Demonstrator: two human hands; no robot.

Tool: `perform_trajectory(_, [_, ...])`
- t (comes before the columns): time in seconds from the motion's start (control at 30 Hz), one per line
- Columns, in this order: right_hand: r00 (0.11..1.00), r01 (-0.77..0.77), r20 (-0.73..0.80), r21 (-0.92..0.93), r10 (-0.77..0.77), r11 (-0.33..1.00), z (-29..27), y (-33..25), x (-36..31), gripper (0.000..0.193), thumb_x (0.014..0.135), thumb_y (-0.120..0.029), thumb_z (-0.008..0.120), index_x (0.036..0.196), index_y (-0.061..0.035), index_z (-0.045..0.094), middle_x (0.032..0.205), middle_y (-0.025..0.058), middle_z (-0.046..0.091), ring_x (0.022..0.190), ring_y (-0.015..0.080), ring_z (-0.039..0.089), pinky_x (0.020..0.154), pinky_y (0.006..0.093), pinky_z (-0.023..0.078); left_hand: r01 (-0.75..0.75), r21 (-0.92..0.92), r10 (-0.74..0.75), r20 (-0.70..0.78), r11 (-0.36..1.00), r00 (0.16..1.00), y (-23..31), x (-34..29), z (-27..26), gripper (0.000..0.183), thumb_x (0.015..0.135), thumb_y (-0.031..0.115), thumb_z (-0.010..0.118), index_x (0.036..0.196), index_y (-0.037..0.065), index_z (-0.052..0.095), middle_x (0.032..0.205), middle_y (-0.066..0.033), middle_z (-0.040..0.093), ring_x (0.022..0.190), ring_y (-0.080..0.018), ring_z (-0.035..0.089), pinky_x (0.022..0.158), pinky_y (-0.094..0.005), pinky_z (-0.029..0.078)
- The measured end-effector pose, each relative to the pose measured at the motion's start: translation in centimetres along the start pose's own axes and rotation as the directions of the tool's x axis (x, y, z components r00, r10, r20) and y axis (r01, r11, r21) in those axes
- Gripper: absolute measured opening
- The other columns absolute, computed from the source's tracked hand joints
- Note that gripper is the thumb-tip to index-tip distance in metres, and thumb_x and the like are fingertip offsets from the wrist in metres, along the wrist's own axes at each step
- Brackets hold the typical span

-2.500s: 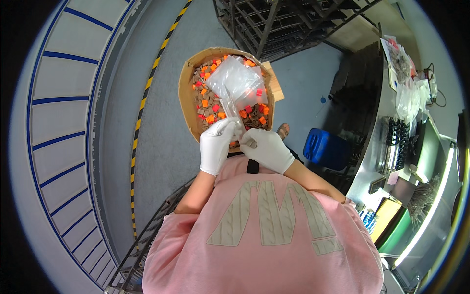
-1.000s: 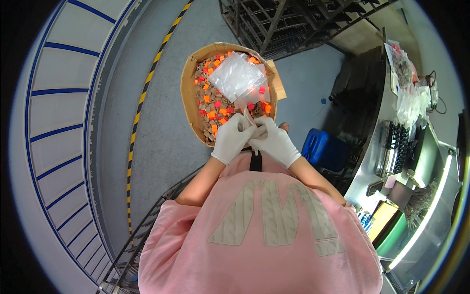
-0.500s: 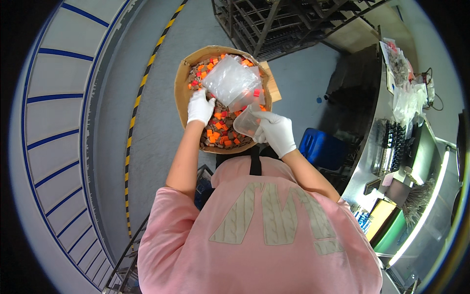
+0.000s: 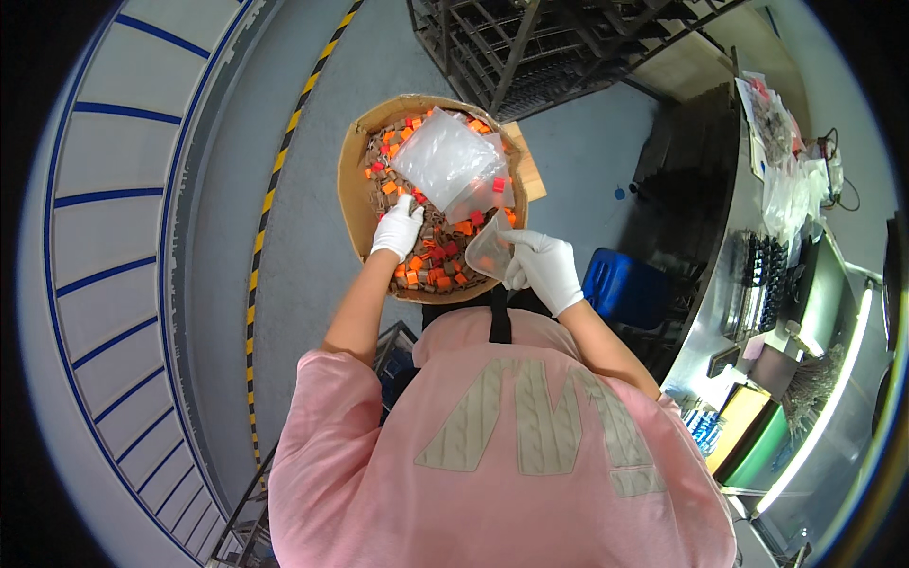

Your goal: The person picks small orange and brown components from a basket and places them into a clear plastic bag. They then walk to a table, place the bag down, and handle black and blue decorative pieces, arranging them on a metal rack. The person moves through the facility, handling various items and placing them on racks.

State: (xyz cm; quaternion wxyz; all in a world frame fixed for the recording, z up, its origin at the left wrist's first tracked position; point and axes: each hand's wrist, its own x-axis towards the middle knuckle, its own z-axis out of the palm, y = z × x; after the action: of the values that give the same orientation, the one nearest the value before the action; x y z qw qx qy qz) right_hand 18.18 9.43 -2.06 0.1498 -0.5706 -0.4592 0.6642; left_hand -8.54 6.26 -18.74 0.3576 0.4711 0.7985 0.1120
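Observation:
A wide cardboard-walled container (image 4: 352, 194) in front of me is filled with small orange, red and brown pieces (image 4: 431, 275). Over its far middle lie clear plastic bags (image 4: 440, 156), with a few pieces on top. My left hand (image 4: 399, 230), in a white glove, rests on the pieces at the left, its thumb and forefinger slightly apart and other fingertips partly hidden. At the near right side, my white-gloved right hand (image 4: 547, 268) pinches the rim of a clear plastic container with rounded edges (image 4: 487, 250), tilted above the pieces.
A wooden board (image 4: 526, 163) sticks out beyond the container's right side. Dark metal racks (image 4: 530, 57) stand ahead. To the right are a blue plastic chair or bin (image 4: 625, 287) and a cluttered metal workbench (image 4: 705, 317). Yellow-black tape (image 4: 275, 180) marks the floor at left.
My left hand has shifted right and towards me over the pieces. My right hand, holding the clear plastic container, has moved slightly right and nearer me; the container is tipped more upright.

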Motion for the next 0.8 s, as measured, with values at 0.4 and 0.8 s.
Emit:
perform_trajectory(0.4, [0.997,0.078,-0.007,-0.077,-0.078,0.994,0.7,-0.1,0.5,0.033,0.090,0.001,0.049,0.115,-0.0018,0.071,0.061,0.0074,0.066,0.048,0.0097,0.059,0.049,0.0229,0.049,0.481,-0.859,0.432,0.372,-0.175,0.822,-1.9,-5.7,-4.6,0.045,0.105,0.028,0.046,0.144,0.006,0.046,0.134,-0.0157,0.060,0.122,-0.0332,0.060,0.099,-0.0510,0.054])
perform_trajectory(0.8, [0.989,0.141,-0.011,-0.171,-0.145,0.975,0.7,-0.2,1.1,0.034,0.087,-0.001,0.052,0.114,-0.0018,0.072,0.064,0.0116,0.067,0.053,0.0155,0.066,0.057,0.0301,0.057,0.435,-0.867,0.387,0.325,-0.243,0.863,-2.2,-5.4,-4.6,0.043,0.103,0.016,0.049,0.143,0.001,0.045,0.136,-0.0145,0.058,0.116,-0.0375,0.063,0.087,-0.0366,0.062])
